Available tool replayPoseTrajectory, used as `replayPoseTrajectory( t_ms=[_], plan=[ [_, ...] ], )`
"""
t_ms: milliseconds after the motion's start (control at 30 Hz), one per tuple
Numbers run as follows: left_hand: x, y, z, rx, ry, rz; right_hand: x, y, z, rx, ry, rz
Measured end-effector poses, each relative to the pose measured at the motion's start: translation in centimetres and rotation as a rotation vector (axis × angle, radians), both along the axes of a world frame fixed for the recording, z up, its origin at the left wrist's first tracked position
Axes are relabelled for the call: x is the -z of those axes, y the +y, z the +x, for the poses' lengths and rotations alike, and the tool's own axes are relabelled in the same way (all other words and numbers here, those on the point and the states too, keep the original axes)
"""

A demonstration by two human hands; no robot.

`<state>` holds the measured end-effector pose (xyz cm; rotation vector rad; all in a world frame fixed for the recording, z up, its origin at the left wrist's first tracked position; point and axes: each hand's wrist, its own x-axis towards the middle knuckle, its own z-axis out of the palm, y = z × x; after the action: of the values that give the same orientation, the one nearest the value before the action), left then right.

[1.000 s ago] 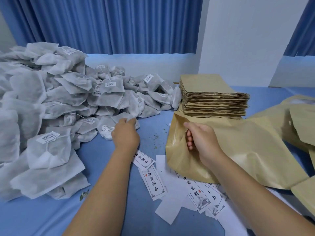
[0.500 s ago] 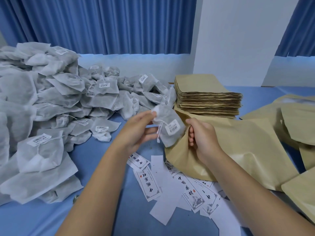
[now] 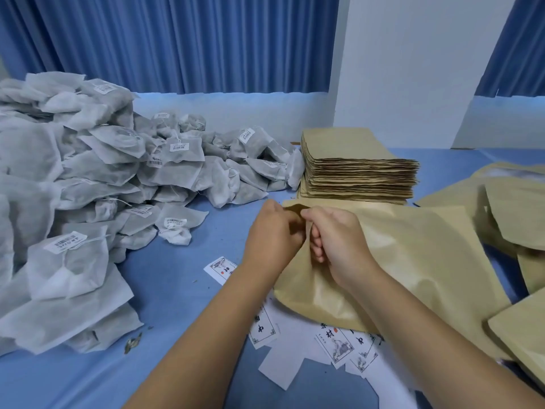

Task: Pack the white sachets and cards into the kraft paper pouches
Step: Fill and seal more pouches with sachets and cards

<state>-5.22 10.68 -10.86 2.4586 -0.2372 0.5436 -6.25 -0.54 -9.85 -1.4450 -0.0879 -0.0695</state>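
Note:
A large kraft paper pouch (image 3: pixel 413 261) lies on the blue table with its mouth facing left. My right hand (image 3: pixel 339 240) grips the upper lip of that mouth, fingers curled round the paper. My left hand (image 3: pixel 272 234) is at the mouth, its fingertips hidden inside the pouch; the sachet it carried is out of sight. A big heap of white sachets (image 3: pixel 88 202) with barcode labels fills the left side. Printed cards (image 3: pixel 336 343) lie scattered under my forearms, one card (image 3: pixel 221 268) just left of my left wrist.
A neat stack of flat kraft pouches (image 3: pixel 356 169) stands behind the open pouch. More kraft pouches (image 3: pixel 516 214) lie overlapping at the right. Blue curtains and a white wall close off the back. Bare blue table (image 3: pixel 182 290) shows between the sachet heap and my left arm.
My left hand picked a sachet from the heap, carried it right, and has pushed it into the pouch mouth. My right hand has kept its hold on the pouch lip.

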Motion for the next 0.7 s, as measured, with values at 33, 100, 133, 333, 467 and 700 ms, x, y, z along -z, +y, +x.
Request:
replayPoseTrajectory(
  t_ms=[33, 100, 133, 333, 467, 700],
  plan=[
    [-0.3, 0.1, 0.0, 0.024, 0.040, 0.001, 0.0, 0.0, 0.0, 0.006, 0.006, 0.014],
    [-0.8, 0.7, -0.2, 0.109, 0.101, 0.016, -0.1, -0.1, 0.2, 0.028, 0.014, 0.052],
    [-1.0, 0.9, -0.4, 0.160, 0.134, 0.037, -0.2, -0.2, 0.2, 0.034, 0.015, 0.056],
    [-1.3, 1.1, -1.1, 0.551, 0.669, -0.352, -0.6, 0.2, -0.8, -0.084, 0.033, 0.085],
    [-1.2, 0.9, -0.7, 0.596, 0.745, -0.354, -0.7, 0.2, -0.8, -0.087, 0.034, 0.024],
    [-1.9, 6.7, 0.0, 0.255, 0.607, -0.207, -0.6, -2.0, 0.8, 0.160, 0.022, -0.167]
  ],
)
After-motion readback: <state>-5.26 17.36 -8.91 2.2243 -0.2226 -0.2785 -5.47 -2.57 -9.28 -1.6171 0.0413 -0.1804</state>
